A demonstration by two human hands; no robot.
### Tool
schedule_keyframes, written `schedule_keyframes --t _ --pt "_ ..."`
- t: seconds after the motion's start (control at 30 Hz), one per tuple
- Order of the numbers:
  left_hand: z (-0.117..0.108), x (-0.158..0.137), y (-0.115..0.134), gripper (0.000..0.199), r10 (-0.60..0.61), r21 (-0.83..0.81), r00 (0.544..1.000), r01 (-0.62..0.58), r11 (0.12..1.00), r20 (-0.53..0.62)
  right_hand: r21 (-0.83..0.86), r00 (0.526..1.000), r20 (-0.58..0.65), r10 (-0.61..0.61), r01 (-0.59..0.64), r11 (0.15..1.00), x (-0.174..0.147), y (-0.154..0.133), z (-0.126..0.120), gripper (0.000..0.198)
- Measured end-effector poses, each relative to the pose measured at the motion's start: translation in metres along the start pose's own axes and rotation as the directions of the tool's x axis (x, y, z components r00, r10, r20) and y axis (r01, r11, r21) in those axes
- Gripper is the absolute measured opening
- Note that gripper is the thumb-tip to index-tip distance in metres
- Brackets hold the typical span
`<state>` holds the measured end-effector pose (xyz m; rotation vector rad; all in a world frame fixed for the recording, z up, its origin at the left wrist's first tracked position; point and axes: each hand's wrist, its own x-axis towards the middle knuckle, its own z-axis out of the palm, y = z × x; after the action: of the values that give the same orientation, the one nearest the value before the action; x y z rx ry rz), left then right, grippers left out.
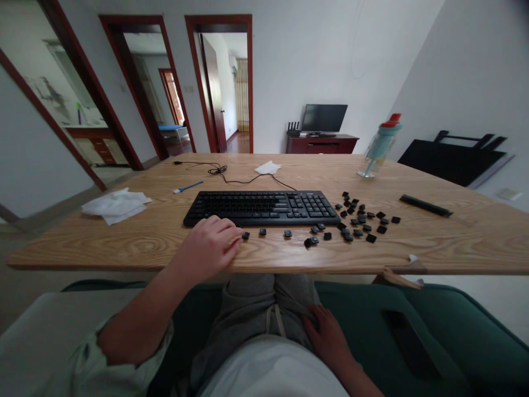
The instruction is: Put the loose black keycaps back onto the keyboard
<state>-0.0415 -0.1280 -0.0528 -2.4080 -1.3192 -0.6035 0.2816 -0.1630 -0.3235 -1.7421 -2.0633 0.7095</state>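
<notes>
Fingers of the left hand lie curled and loosely together on the table, tips at the near left corner of the keyboard and just beside one loose keycap. Nothing is pinched between them. The right hand rests flat on the person's lap below the table edge, fingers relaxed and holding nothing.

The keyboard sits square to the person, mid-table, with its cable running back toward the far edge. Loose keycaps are strung along its near edge and heaped in a scattered pile off its right end.

Judgement on handling: the keycaps look like small, light, hard plastic pieces, smooth enough to skid on the wood; a fingertip pinch across two opposite sides seems the sound hold. The keyboard appears stiff and light, best taken by both short ends.

Surface: pale wood grain, level, dry as far as can be seen. Also on it are crumpled tissues to the left, a blue-handled tool, another tissue at the back, a drinking bottle at far right, and a long black bar.

Room: white walls, dark red door frames, a monitor on a low cabinet.
</notes>
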Motion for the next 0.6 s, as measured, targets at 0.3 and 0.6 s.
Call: schedule_keyframes --t 0.3,0.6 --pt "0.024 0.011 0.011 0.015 0.07 -0.048 0.985 -0.079 0.996 -0.155 0.15 0.986 0.03 -0.164 0.158 0.976 -0.009 -0.035 -0.07 0.048" --pt "0.032 0.009 0.007 0.015 0.084 -0.086 0.99 -0.094 0.992 -0.112 0.021 0.939 -0.143 -0.312 0.318 0.948 0.047 -0.062 -0.317 0.043"
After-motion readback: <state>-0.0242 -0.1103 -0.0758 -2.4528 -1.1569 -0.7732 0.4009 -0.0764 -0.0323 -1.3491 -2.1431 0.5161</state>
